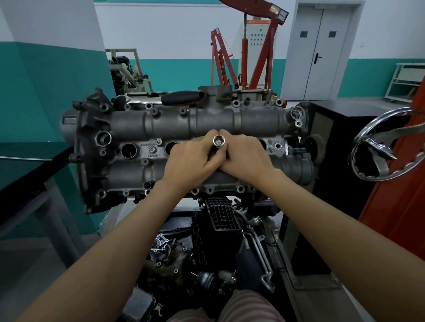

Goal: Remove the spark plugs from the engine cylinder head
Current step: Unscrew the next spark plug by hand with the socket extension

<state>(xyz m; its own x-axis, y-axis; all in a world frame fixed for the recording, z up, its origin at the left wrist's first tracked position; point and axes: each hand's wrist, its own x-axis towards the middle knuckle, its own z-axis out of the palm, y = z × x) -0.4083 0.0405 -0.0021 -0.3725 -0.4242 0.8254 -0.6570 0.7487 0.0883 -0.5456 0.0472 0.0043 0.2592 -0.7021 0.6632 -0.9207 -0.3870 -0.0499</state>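
The grey engine cylinder head (137, 125) lies across the stand in front of me. A chrome spark plug socket (219, 141) stands upright over the middle of the head, its square drive hole facing up. My left hand (194, 159) and my right hand (248, 157) both grip the socket from either side, fingers curled round it. Two open spark plug wells (128, 150) (171, 147) show to the left of my hands. The well under the socket is hidden by my hands.
A ratchet with a black handle (182, 97) lies along the far edge of the head. A chrome handwheel (391, 143) sticks out at the right. Loose engine parts (223, 216) sit below. A red engine hoist (250, 49) stands behind.
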